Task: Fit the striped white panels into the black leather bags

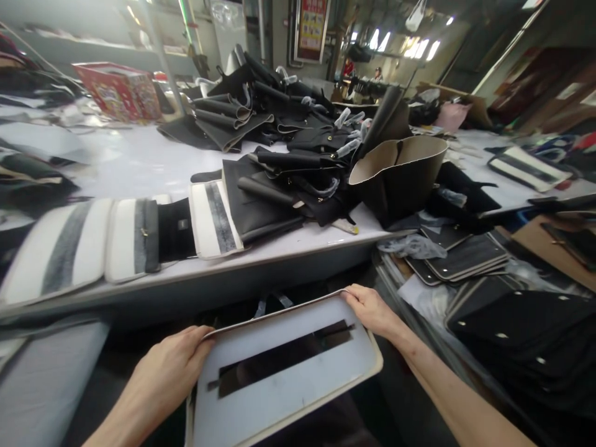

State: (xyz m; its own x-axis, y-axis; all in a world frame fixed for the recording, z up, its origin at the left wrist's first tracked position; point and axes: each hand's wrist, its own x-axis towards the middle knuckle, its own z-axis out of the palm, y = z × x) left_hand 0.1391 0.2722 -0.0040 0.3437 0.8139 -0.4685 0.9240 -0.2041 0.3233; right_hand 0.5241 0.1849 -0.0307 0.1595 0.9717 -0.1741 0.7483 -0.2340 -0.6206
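A pale bag panel (pixel 302 382) with rounded corners, a raised cream edge and a dark rectangular strip across its middle is held up below the table edge. My left hand (pixel 174 363) is closed on its upper left corner, fingers over the rim. At the upper right corner my right hand (pixel 367 308) pinches the same rim. The panel tilts, its right end higher than its left. Just beyond it, white panels with a grey stripe (pixel 65 248) lie along the table's front edge, beside a black leather piece (pixel 261 205).
Black bag pieces (pixel 298 105) are heaped on the white table (pixel 135 161). An upright black bag body (pixel 400 180) stands at the heap's right. Stacked black panels (pixel 526 335) lie to the right, near my right arm. A red patterned box (pixel 118 93) sits at the back left.
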